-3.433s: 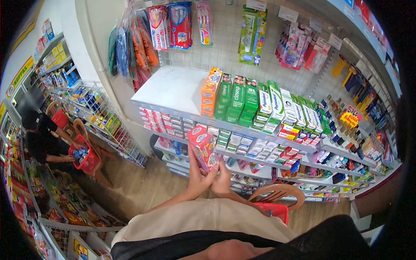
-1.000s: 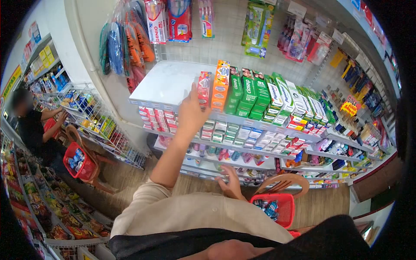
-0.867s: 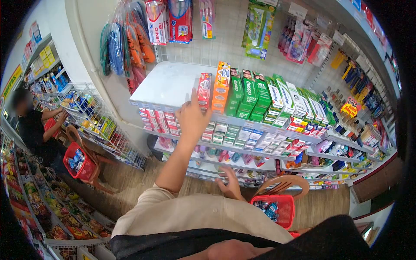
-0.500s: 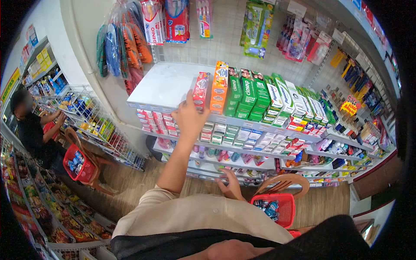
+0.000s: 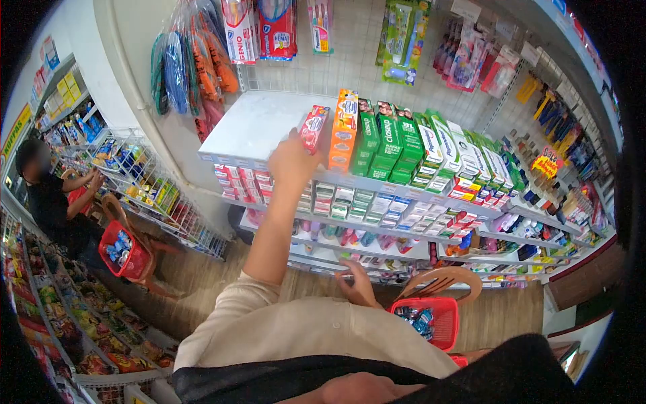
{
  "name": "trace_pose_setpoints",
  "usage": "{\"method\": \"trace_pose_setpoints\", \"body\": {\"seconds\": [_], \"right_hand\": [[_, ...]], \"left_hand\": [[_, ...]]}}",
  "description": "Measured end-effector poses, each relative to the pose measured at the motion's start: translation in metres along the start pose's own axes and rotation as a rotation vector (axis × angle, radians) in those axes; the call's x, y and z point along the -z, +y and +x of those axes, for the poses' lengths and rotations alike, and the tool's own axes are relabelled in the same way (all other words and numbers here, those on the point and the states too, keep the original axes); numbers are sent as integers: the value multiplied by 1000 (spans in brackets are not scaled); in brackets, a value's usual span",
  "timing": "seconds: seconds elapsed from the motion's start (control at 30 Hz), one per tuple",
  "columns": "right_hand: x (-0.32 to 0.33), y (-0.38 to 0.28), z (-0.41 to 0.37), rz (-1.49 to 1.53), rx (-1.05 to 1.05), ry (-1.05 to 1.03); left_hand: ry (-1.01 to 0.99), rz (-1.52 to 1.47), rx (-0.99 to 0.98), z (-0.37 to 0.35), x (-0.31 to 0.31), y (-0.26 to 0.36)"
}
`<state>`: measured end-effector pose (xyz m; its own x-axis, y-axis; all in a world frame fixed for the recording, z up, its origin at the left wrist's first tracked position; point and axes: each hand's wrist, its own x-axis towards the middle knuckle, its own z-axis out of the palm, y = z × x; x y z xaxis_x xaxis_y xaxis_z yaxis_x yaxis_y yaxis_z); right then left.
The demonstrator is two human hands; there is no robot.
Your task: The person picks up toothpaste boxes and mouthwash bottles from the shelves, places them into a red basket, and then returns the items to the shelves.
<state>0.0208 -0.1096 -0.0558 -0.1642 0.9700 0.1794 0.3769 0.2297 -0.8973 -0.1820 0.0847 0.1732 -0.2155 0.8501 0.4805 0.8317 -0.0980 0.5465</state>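
My left hand [image 5: 295, 165] is closed around the lower part of a small red toothpaste box [image 5: 314, 126], which leans to the right over the top shelf [image 5: 259, 124]. To its right stands an orange box [image 5: 344, 131], with a narrow gap between the two. Green Closeup boxes [image 5: 385, 141] and white-and-green toothpaste boxes [image 5: 437, 148] continue the row. Lower down, my right hand [image 5: 356, 284] hangs in front of the lower shelves, its fingers apart and nothing in it.
A red basket [image 5: 447, 323] with blue-capped items stands by a brown chair [image 5: 441, 281] at my right. Packaged slippers [image 5: 195, 64] and toothbrushes [image 5: 321, 27] hang above the shelf. At the left, a person [image 5: 57, 195] works beside wire racks [image 5: 145, 182] and another red basket [image 5: 138, 259].
The red toothpaste box has gone from nearly upright to tilted rightward in my left hand. My left hand has shifted slightly to the right. My right hand has barely moved.
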Motion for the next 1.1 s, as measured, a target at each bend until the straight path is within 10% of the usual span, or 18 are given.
{"method": "trace_pose_setpoints", "body": {"seconds": [0.27,0.53,0.73,1.1], "right_hand": [[-4,13,1,-58,106,-30],[15,-58,30,-39,30,-53],[10,-160,106,-309,741,160],[-22,-192,153,-184,786,232]], "left_hand": [[-164,100,24,30,15,4],[129,-736,71,-19,51,-53],[66,-915,139,-74,48,-51],[146,-1249,55,-105,45,-29]]}}
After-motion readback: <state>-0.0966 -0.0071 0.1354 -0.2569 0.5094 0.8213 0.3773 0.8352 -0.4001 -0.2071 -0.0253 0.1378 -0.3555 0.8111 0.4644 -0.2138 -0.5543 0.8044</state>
